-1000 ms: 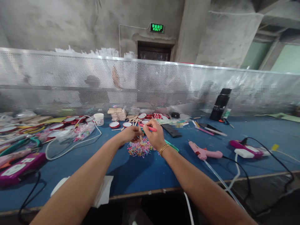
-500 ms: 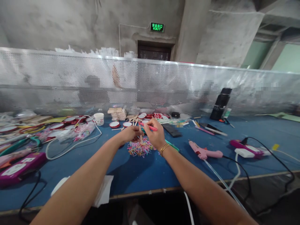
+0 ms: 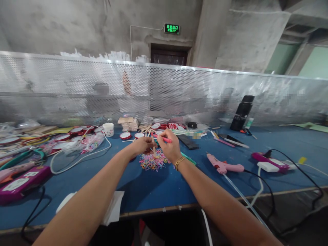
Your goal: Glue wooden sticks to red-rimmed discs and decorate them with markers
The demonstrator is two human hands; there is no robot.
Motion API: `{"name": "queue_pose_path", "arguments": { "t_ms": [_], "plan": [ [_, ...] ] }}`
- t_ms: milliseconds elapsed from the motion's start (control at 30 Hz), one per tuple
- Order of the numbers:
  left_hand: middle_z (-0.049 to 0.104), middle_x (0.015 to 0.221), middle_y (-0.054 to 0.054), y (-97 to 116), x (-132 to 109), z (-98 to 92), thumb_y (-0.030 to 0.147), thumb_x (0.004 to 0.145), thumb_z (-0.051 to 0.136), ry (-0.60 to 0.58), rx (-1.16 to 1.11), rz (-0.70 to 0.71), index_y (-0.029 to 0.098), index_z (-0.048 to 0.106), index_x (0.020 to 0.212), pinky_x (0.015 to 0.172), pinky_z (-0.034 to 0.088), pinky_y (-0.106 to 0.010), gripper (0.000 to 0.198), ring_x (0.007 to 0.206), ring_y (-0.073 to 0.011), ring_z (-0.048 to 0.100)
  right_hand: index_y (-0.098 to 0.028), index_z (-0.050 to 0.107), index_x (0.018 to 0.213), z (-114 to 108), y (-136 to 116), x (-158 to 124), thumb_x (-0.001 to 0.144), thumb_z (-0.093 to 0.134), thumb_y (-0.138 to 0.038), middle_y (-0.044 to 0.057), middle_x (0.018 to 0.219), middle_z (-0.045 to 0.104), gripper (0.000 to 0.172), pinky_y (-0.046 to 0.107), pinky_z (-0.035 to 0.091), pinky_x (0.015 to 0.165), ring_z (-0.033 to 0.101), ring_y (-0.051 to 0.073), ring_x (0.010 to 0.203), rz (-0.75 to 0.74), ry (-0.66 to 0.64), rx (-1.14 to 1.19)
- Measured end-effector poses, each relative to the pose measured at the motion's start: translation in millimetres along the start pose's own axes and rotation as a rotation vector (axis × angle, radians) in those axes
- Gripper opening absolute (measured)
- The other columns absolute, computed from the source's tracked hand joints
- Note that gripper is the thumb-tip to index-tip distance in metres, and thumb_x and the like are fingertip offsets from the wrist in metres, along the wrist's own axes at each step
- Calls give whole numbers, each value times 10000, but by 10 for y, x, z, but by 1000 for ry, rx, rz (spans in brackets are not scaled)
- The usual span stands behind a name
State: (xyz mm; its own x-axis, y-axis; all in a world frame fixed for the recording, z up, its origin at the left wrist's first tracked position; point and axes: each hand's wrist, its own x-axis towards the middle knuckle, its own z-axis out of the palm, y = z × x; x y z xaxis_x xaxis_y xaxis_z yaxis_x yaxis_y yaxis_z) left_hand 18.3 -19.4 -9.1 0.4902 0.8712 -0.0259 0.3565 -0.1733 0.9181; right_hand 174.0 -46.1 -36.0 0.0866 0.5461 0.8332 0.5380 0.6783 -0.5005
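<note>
My left hand (image 3: 141, 145) is closed around a thin wooden stick (image 3: 153, 142) that stands nearly upright. My right hand (image 3: 169, 146), with a gold bracelet at the wrist, pinches a pink pen (image 3: 164, 138) whose tip points left at the stick. Both hands hover just above a heap of small coloured rubber bands (image 3: 152, 162) on the blue table (image 3: 164, 186).
A pink glue gun (image 3: 222, 166) lies right of my hands, a second one (image 3: 269, 161) farther right with cables. Red and white round lids (image 3: 125, 135), a white cup (image 3: 108, 129), wooden sticks and a black bottle (image 3: 241, 113) stand along the perforated metal screen. White tissue (image 3: 112, 209) lies near the front edge.
Both hands stay together over the rubber bands; they shifted very slightly, and the view drifted a little.
</note>
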Motion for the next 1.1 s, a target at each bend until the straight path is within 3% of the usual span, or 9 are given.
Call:
{"name": "queue_pose_path", "arguments": {
  "t_ms": [1100],
  "plan": [
    [626,630,-20,-34,10,17,481,605,767,-29,-27,-4,152,614,777,579,449,-268,402,564,-125,591,-219,496,742,-3,5,3,860,510,-293,-14,680,565,140,277,402,656,520,152,661,-7,3,17]
  ]
}}
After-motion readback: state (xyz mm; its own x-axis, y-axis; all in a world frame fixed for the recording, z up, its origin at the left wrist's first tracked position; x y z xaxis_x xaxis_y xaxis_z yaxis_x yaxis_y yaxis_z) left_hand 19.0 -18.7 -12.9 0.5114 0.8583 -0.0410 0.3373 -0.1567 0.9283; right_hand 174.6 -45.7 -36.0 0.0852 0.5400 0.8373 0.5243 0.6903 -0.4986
